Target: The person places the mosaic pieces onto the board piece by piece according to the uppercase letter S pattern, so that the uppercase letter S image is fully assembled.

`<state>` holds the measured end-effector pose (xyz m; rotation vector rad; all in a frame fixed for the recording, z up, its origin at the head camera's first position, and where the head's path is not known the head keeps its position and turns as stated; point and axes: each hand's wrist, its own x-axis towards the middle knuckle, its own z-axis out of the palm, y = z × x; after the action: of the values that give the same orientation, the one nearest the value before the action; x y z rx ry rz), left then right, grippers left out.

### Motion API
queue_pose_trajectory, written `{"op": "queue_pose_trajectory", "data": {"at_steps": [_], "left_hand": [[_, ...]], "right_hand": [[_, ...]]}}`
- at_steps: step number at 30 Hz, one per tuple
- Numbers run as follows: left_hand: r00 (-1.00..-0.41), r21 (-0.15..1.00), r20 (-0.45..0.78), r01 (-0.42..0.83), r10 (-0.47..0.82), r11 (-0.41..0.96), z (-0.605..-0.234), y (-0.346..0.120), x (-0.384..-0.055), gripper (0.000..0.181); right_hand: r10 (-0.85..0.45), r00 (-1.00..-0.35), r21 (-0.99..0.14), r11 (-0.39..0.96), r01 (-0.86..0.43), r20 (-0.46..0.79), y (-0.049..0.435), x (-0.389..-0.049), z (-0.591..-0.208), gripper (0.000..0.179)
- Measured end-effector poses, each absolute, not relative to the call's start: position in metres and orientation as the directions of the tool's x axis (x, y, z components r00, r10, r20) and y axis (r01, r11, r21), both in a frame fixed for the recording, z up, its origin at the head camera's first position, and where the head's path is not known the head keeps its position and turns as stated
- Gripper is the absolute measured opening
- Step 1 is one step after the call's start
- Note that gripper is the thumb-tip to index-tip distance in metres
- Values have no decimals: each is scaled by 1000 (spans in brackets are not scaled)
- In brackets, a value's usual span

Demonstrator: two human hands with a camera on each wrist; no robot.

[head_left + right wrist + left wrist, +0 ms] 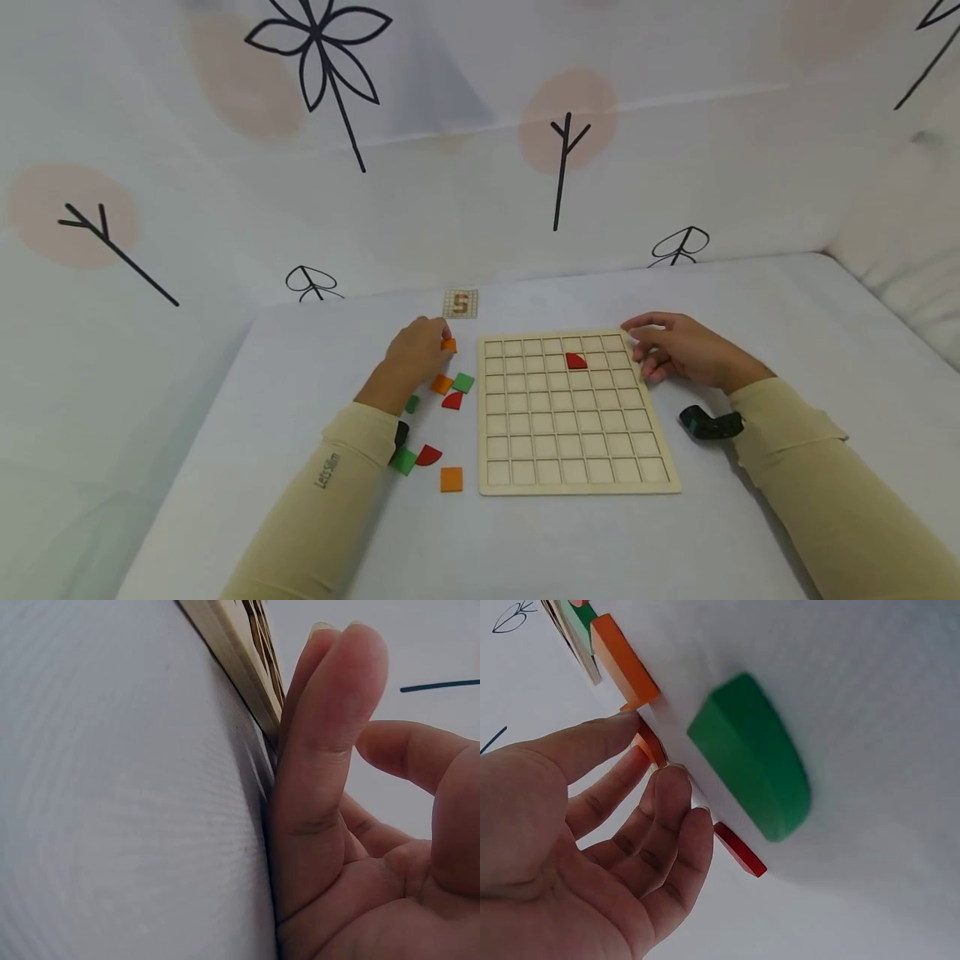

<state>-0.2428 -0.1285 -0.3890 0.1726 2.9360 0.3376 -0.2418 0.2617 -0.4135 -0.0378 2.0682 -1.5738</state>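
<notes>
My left hand (418, 352) pinches a small orange tile (449, 344) between thumb and fingertips, left of the pale wooden grid board (577, 490). In the left wrist view, a green piece with a curved side (754, 761) lies close to that hand, with a red piece (740, 850) below the fingers and another orange tile (625, 661) above the thumb. One red quarter-circle tile (576, 361) sits in a cell near the board's far side. My right hand (686, 346) rests at the board's far right corner, its relaxed fingers against the edge.
Loose pieces lie left of the board: a green tile (463, 383), a red quarter circle (428, 455), an orange square (451, 479) and several others. Behind them is a small card (461, 303) with an S-like figure. A patterned cloth wall (450, 208) closes off the back.
</notes>
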Motion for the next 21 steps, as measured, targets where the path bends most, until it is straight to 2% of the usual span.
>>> {"op": "queue_pose_trajectory", "data": {"at_steps": [13,21], "left_hand": [[-976,256,-140,129,169,958,-375,-114,-237,28],[-963,289,-122,197,240,937,-369,-92,-233,27]], "right_hand": [[-316,-857,-895,324,306,-407,262,-245,-416,50],[-327,-857,-901,315,298,-397,262,-244,-415,51]]}}
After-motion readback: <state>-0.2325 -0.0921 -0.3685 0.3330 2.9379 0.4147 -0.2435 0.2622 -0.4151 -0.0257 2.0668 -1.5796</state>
